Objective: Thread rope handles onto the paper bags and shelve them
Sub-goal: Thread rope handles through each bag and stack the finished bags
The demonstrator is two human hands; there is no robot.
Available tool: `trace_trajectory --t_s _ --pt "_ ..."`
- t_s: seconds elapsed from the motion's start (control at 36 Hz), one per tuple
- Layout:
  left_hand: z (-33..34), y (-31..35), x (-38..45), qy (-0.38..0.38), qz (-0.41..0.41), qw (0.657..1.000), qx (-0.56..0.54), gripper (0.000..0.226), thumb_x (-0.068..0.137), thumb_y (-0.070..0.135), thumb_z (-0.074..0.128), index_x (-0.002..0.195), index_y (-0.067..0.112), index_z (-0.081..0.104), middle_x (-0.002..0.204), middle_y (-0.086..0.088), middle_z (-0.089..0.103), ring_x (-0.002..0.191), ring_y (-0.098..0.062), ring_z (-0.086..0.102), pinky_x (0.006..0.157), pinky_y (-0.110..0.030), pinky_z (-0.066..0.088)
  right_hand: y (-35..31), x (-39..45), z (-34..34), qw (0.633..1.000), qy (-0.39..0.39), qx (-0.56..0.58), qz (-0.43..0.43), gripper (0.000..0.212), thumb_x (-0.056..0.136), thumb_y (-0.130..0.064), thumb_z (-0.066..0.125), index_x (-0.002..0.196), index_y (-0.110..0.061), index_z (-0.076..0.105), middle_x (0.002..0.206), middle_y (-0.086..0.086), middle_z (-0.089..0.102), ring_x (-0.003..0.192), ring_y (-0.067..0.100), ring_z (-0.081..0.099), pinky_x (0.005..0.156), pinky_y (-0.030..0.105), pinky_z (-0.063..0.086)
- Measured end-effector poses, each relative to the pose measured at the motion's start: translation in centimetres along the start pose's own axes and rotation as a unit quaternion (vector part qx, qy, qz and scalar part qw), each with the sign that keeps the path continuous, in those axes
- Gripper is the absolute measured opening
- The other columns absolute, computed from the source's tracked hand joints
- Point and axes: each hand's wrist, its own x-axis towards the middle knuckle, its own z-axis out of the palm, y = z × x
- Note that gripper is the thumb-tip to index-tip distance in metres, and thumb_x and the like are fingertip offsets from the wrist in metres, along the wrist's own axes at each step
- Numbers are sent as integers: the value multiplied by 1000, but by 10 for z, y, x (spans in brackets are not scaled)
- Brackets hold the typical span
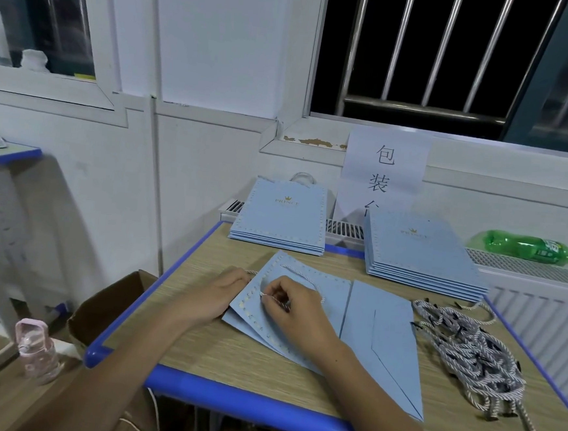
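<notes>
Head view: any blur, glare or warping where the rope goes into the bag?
Head view: right hand pinching the rope end looks slightly soft; even indoor light, no glare on the blue bag; wide-angle bending curves the table edge and window bars; window black outside.

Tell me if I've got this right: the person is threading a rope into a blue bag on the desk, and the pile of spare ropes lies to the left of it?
Not quite. The head view shows the pile of spare ropes lying to the right of the blue bag, not left. The rest holds.
</notes>
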Motion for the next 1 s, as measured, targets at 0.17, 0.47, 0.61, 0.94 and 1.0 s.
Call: trace_trajectory --t_s 0.17,0.47,0.61,0.94,1.0 --pt "6 3 -4 39 23 997 -57 22 98 15 48 90 1 64 83 -5 60 70 -10 53 57 -11 40 -1 1 0 1000 -5 -25 -2 6 94 -19 53 93 -18 59 90 -4 61 78 3 51 73 17 42" --pt "5 4 -12 -22 71 997 -21 39 71 25 54 105 11 69 101 -17 61 82 -11 56 75 -24 42 2 1 -3 994 16 97 58 20 98 -24 49 80 -26 57 77 -11 59 69 -4 53 67 11 41" --pt "5 -3 -7 -30 84 996 -15 54 87 14 59 131 42 45 112 3 60 93 -13 59 81 -25 48 -3 0 -5 991 20 124 52 20 97 -25 52 78 -25 60 86 -5 67 86 9 64 81 25 49" --pt "22 18 8 81 74 984 143 26 91 44 51 73 32 66 102 -1 49 93 -13 53 88 -32 45 -43 38 -57 988 -65 -26 -135 26 88 -6 56 110 -17 64 100 -6 64 92 5 55 86 20 42" --pt "18 28 13 92 44 995 18 35 93 31 48 62 26 64 80 1 61 66 -8 60 71 -25 50 -37 42 -60 986 -72 -43 -143 31 91 -8 56 121 -16 59 117 -3 60 109 9 52 96 19 37"
